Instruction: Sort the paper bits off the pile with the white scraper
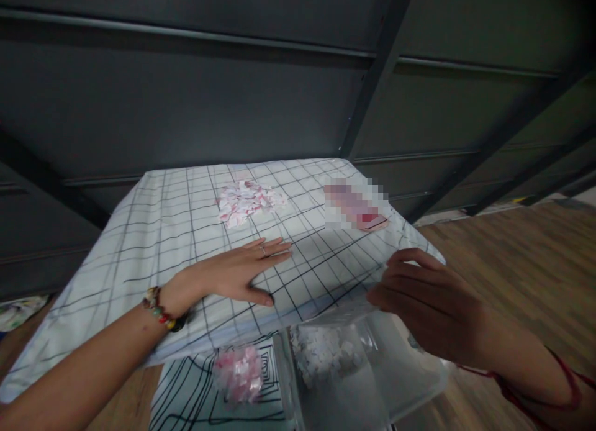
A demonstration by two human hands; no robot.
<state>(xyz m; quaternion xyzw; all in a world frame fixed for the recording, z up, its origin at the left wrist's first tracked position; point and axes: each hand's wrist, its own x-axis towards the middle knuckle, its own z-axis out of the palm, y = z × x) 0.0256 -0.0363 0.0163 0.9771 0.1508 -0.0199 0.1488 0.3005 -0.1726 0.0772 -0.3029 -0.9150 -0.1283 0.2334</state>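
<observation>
My left hand point(249, 266) lies flat on the checked tablecloth point(186, 244), fingers spread, holding nothing. Beyond its fingertips is a loose heap of small white and pink pieces point(251, 202). My right hand point(423, 300) hovers over the near right edge of the table, fingers curled together. From its fingertips a clear plastic bag point(342, 316) appears to hang, its outline faint. Below that hand stands a see-through plastic tub point(419, 387). Small white pieces point(321, 350) show at the tub's left side; whether they are inside the bag is hard to tell.
A phone-like pink object point(372, 222), partly pixelated, rests at the table's right. A packet of pink pieces point(239, 372) sits on a line-patterned surface point(186, 394) in front. Dark panels point(209, 102) rise behind the table. Wooden floor point(512, 263) extends to the right.
</observation>
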